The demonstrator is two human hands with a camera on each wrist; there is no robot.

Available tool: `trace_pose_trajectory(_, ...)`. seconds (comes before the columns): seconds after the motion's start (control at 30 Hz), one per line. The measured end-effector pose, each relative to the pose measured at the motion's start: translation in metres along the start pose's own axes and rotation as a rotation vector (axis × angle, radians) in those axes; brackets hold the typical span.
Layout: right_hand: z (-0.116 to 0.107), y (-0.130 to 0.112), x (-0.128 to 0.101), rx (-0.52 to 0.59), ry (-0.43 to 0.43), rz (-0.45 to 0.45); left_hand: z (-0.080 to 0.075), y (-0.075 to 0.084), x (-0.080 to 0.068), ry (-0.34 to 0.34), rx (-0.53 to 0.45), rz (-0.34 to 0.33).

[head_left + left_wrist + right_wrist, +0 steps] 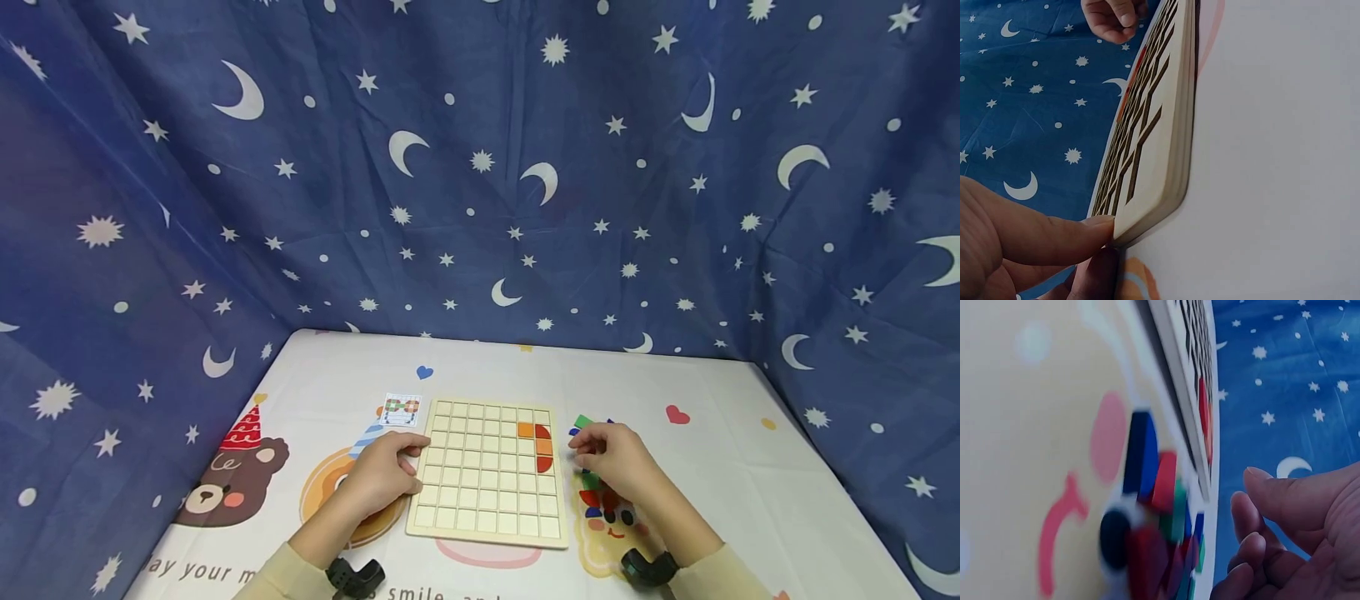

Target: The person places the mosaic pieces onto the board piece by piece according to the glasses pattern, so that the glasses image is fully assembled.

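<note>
A pale wooden grid board [480,500] lies in the middle of the table in the head view. Near its right edge, two orange squares [543,447] and two red rounded pieces [545,463] sit in the cells. My left hand [381,477] holds the board's left edge, the thumb on the rim in the left wrist view. Beside the board's right edge, my right hand [618,462] hovers with loosely bent fingers and nothing visible between them. Below it lie loose pieces, among them a green one [582,422], a red one [589,497] and a blue one [1140,453].
A small printed card [401,410] with a coloured pattern lies by the board's upper left corner. The white tablecloth [720,467] bears cartoon prints, including a bear [240,483]. A blue star-and-moon curtain [480,225] encloses the back and sides.
</note>
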State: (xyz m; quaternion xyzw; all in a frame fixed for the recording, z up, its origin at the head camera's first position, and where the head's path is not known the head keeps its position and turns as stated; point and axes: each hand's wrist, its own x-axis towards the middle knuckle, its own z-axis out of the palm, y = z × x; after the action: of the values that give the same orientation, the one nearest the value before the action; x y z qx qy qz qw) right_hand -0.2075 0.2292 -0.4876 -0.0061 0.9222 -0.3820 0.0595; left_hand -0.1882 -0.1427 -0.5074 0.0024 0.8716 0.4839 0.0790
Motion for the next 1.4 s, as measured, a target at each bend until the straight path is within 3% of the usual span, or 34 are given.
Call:
trace_pose_trajectory(0.2, -0.012, 0.016, -0.005, -0.020, 0.005, 0.056, 0.000, 0.001, 0.000, 0.002, 0.004, 0.001)
trace_pose_trajectory(0.6, -0.030, 0.047, -0.022, -0.159, -0.028, 0.110, 0.000, 0.001, -0.001, 0.008, 0.004, -0.005)
trace_pose_trajectory(1.13, -0.028, 0.052, -0.036, -0.255, 0.008, 0.070, 0.000, 0.001, -0.001, 0.016, 0.007, 0.008)
trace_pose_trajectory(1.4, -0.028, 0.049, -0.035, -0.274, -0.037, 0.080, 0.000, 0.001, -0.001, 0.016, 0.012, 0.006)
